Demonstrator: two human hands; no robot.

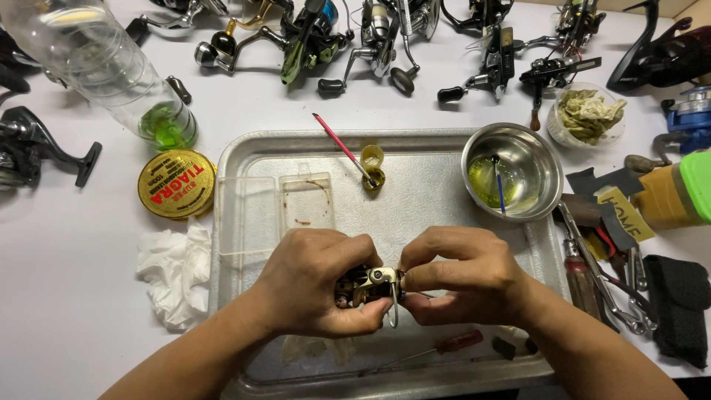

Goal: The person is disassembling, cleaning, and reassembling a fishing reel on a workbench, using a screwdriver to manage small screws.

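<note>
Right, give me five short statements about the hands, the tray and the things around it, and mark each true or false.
1. Both hands, left hand and right hand, hold a small metal reel part over the metal tray. True.
2. The steel bowl is dry and empty. False: it holds yellowish liquid and a thin blue stick.
3. A round yellow tin lies left of the tray. True.
4. The crumpled white tissue lies inside the tray. False: it lies on the table beside the tray's left edge.
5. A red-handled screwdriver lies in the tray near its front edge. True.
</note>
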